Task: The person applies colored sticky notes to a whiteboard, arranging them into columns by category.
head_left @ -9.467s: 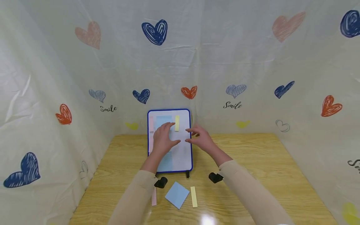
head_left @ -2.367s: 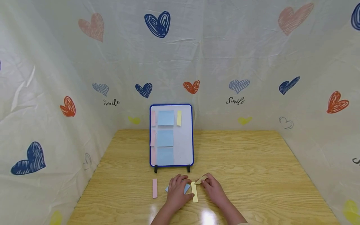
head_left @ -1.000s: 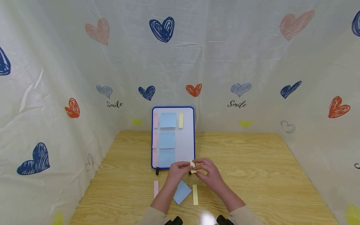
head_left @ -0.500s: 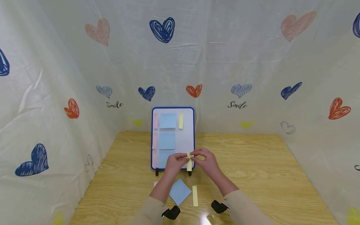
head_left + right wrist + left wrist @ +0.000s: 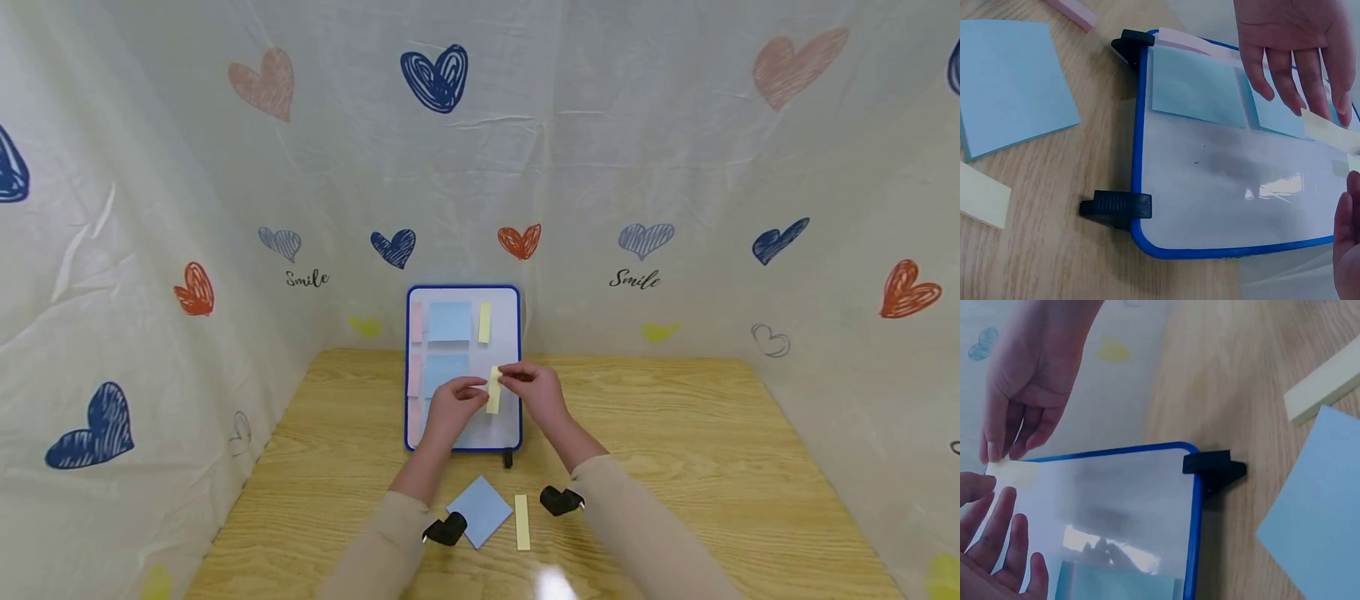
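Note:
Pinched at its upper end by my right hand (image 5: 536, 392), a pale yellow sticky-note strip (image 5: 492, 398) hangs close in front of the whiteboard (image 5: 487, 437). My left hand (image 5: 448, 410) has thumb and index fingertips right at the strip's left edge; its other fingers extend loosely in the left wrist view. The blue-framed board bears another yellow strip (image 5: 484, 323) at upper right, a column of blue square notes (image 5: 449, 322) and pink strips (image 5: 416, 322) along its left side. My left hand covers part of the lowest blue note.
On the wooden table in front of the board lie a blue square note pad (image 5: 486, 504) and a narrow yellow pad (image 5: 522, 523). A pink pad (image 5: 1074, 12) shows in the right wrist view. Black feet (image 5: 1116, 207) support the board; a heart-printed curtain (image 5: 585, 167) hangs behind.
A yellow strip was peeled from the pad and carried up to the board. Over the last half second both hands rose with it, and the left fingers came off its face to its edge.

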The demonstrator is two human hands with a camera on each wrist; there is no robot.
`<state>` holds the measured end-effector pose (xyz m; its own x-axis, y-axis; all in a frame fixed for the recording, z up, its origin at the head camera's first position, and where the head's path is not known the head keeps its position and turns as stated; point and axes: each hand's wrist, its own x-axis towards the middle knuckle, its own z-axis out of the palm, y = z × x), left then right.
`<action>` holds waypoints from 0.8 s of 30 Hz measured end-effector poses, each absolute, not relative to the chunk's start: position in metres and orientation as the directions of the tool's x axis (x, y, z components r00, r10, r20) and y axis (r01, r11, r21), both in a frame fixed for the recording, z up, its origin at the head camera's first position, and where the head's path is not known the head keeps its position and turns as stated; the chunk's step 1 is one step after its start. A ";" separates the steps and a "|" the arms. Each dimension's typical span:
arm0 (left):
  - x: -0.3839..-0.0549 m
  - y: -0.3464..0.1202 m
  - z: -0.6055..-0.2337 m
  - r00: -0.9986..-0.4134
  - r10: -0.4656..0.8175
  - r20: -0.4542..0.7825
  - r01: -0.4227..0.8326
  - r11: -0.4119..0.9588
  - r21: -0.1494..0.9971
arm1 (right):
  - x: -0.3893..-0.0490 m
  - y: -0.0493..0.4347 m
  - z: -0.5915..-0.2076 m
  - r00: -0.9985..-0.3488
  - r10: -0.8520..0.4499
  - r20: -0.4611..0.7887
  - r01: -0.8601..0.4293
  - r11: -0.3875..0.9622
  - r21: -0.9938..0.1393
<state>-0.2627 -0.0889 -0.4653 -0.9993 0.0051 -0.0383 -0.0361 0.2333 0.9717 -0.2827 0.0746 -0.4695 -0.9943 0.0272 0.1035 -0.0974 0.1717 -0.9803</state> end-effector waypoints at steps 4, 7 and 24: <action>-0.274 -0.098 -0.460 -0.999 -0.045 0.028 0.015 0.265 0.964 | -0.299 0.069 -0.470 -0.998 0.040 0.047 -0.039 0.165 -0.985; -0.285 -0.105 -0.456 -0.992 -0.063 0.111 0.088 0.295 0.951 | -0.308 0.065 -0.470 -0.999 0.037 0.008 -0.001 0.171 -0.985; -0.343 -0.125 -0.402 -0.957 -0.084 0.277 0.208 0.465 0.861 | -0.331 0.051 -0.473 -0.996 0.005 -0.084 0.083 0.243 -0.967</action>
